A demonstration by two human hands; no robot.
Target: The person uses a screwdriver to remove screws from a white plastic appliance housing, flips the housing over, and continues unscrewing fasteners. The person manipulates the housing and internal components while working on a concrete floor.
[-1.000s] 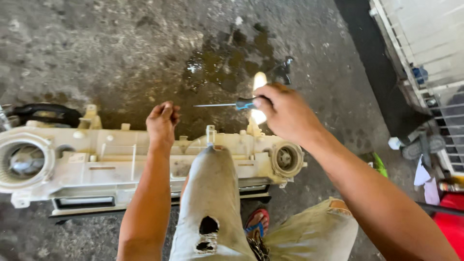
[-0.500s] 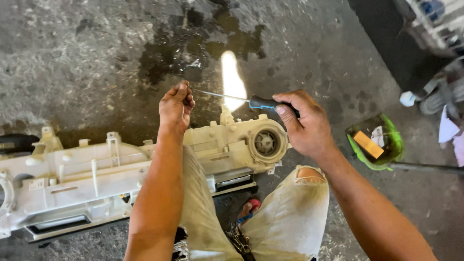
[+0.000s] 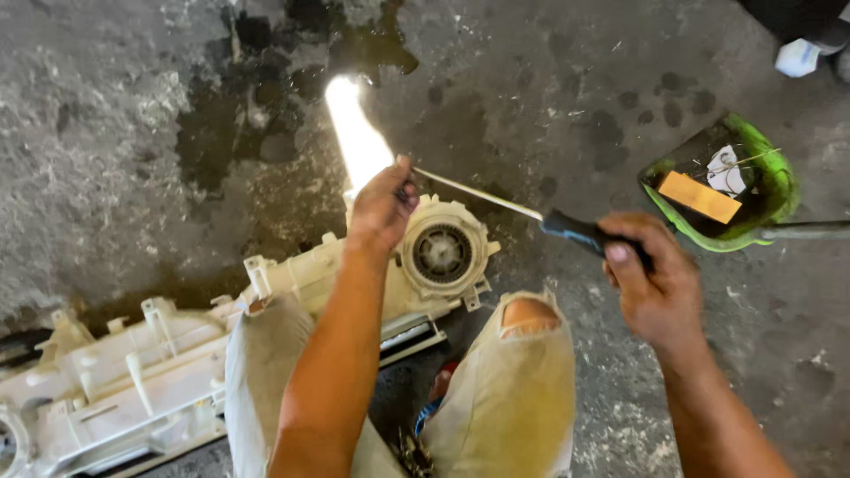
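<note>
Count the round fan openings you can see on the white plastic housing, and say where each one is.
2. One round fan opening sits at the white plastic housing's right end, beside the left hand. Another is cut off at the bottom-left edge. Legs may hide more.

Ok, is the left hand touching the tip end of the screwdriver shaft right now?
Touching. The head view shows the left hand pinching the far end of the screwdriver shaft, with no gap visible, while the right hand grips its blue-black handle above the white plastic housing.
</note>
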